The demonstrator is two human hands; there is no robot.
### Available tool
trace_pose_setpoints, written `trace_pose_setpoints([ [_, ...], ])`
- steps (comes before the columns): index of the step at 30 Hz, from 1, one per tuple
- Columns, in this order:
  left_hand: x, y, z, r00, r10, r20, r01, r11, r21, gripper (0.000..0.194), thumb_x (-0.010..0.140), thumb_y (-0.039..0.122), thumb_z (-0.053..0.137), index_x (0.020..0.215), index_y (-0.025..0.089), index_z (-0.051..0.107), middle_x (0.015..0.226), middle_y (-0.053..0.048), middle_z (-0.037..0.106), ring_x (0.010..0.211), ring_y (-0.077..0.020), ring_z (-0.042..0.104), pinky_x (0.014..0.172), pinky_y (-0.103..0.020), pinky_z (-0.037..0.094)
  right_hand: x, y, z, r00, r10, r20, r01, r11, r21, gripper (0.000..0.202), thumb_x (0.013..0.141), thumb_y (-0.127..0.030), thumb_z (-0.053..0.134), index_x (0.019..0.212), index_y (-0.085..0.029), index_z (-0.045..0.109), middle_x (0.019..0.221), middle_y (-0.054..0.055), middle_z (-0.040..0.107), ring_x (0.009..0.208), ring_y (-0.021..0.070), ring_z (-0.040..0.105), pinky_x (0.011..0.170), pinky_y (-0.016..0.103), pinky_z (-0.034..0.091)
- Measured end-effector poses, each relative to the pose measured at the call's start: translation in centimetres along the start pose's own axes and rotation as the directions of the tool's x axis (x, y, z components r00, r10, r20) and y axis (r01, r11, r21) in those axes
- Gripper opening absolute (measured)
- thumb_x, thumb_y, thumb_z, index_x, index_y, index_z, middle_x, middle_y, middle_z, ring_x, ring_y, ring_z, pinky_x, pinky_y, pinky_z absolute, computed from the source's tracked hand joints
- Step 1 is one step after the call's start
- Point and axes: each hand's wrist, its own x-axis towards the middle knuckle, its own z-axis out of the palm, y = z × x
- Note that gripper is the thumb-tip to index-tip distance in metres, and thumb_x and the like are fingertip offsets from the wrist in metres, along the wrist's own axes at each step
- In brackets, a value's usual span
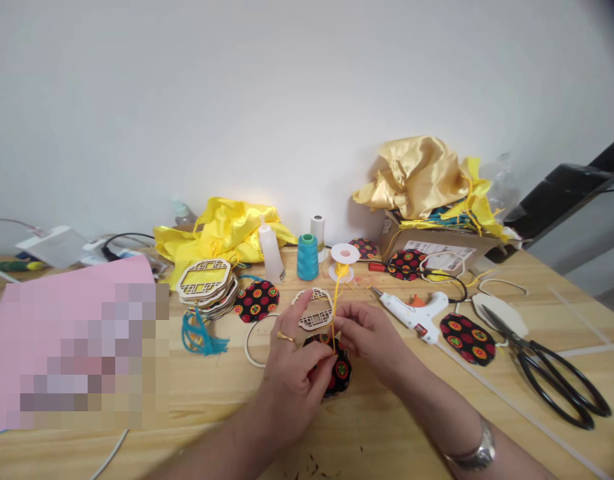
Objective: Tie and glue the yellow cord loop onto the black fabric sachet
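A yellow cord runs down from a white spool to both of my hands. My left hand, wearing a gold ring, pinches its lower end between thumb and finger. Just to the right, my right hand is closed with its fingertips at the cord, seemingly gripping it. Beneath my left hand lies a black patterned fabric piece, partly covered by the fingers. Right behind the hands is a pale cut-out lattice frame. A thin pale ring lies left of my left hand, partly hidden.
A white glue gun and black-handled scissors lie to the right. Stacked lattice frames, a teal tassel and a pink sheet are left. A blue thread cone and fabric-filled box stand behind.
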Motion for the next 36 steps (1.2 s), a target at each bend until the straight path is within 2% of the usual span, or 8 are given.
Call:
trace_pose_setpoints([
  [4,-0.2,-0.3,0.2,0.998,0.009,0.057,-0.005,0.997,-0.071,0.023,0.08,0.009,0.048,0.079,0.021,0.068,0.15,-0.002,0.011,0.132,-0.0265,0.024,0.105,-0.041,0.027,-0.4,-0.5,0.4,0.993,0.06,0.105,-0.082,0.973,0.214,0.019,0.073,-0.032,0.053,0.064,-0.018,0.046,0.047,-0.008,0.039,0.04,0.0053,0.025,0.041,0.019,0.02],
  [8,0.1,-0.2,-0.3,0.992,-0.095,0.084,0.115,0.953,-0.279,0.012,0.078,0.012,0.052,0.078,0.019,0.062,0.144,-0.01,0.029,0.127,-0.0269,0.035,0.103,-0.04,0.03,-0.3,-0.2,0.3,0.998,0.028,0.063,-0.034,0.994,0.102,0.014,0.073,-0.027,0.053,0.063,-0.018,0.048,0.051,-0.006,0.044,0.042,0.0063,0.032,0.043,0.02,0.025],
  [12,0.8,0.0,-0.7,0.928,-0.316,0.197,0.368,0.701,-0.611,0.01,0.081,0.021,0.051,0.091,0.02,0.054,0.117,-0.011,0.058,0.106,-0.0227,0.056,0.09,-0.037,0.043,-0.2,0.1,0.1,1.0,-0.028,0.006,0.028,0.992,-0.12,0.011,0.074,-0.021,0.052,0.063,-0.017,0.05,0.052,-0.005,0.045,0.048,0.0085,0.037,0.047,0.021,0.03],
  [15,1.4,-0.2,-0.7,0.849,-0.403,0.342,0.523,0.543,-0.657,0.018,0.08,0.025,0.053,0.096,0.019,0.056,0.095,-0.006,0.067,0.086,-0.0188,0.062,0.076,-0.03,0.048,-0.3,0.0,0.1,0.997,-0.079,0.0,0.076,0.966,-0.246,0.012,0.074,-0.017,0.051,0.062,-0.017,0.052,0.055,-0.004,0.048,0.054,0.0097,0.041,0.05,0.021,0.032],
  [18,1.7,-0.4,-0.7,0.809,-0.438,0.391,0.585,0.547,-0.598,0.017,0.077,0.026,0.056,0.09,0.018,0.064,0.086,-0.003,0.069,0.081,-0.0179,0.061,0.073,-0.027,0.047,-0.4,0.0,0.1,0.997,-0.081,-0.002,0.077,0.95,-0.303,0.011,0.074,-0.016,0.051,0.063,-0.016,0.054,0.058,-0.003,0.051,0.057,0.0105,0.044,0.053,0.022,0.034],
  [24,1.8,-0.6,-1.1,0.81,-0.451,0.374,0.586,0.638,-0.499,0.016,0.076,0.028,0.057,0.079,0.018,0.07,0.072,0.0,0.067,0.068,-0.0149,0.056,0.063,-0.023,0.043,-0.5,0.0,0.0,0.998,-0.066,0.003,0.064,0.952,-0.301,0.009,0.074,-0.017,0.052,0.065,-0.016,0.055,0.059,-0.002,0.053,0.058,0.0104,0.045,0.054,0.021,0.035],
  [31,1.9,-0.7,-1.1,0.767,-0.483,0.423,0.641,0.54,-0.546,0.013,0.072,0.028,0.062,0.069,0.016,0.068,0.058,0.003,0.058,0.051,-0.0092,0.045,0.047,-0.019,0.035,-0.5,-0.6,0.0,0.997,0.035,0.068,-0.028,0.995,-0.098,0.009,0.071,-0.021,0.054,0.064,-0.016,0.053,0.052,-0.004,0.048,0.047,0.0071,0.036,0.043,0.019,0.028],
  [36,2.1,-0.5,-1.3,0.767,-0.487,0.417,0.638,0.513,-0.574,0.011,0.069,0.025,0.064,0.067,0.016,0.069,0.051,0.004,0.056,0.045,-0.0067,0.039,0.043,-0.017,0.03,-0.6,-1.1,-0.1,0.99,0.082,0.112,-0.084,0.996,0.012,0.011,0.068,-0.025,0.056,0.064,-0.015,0.052,0.053,-0.004,0.048,0.045,0.0057,0.035,0.041,0.018,0.026],
])
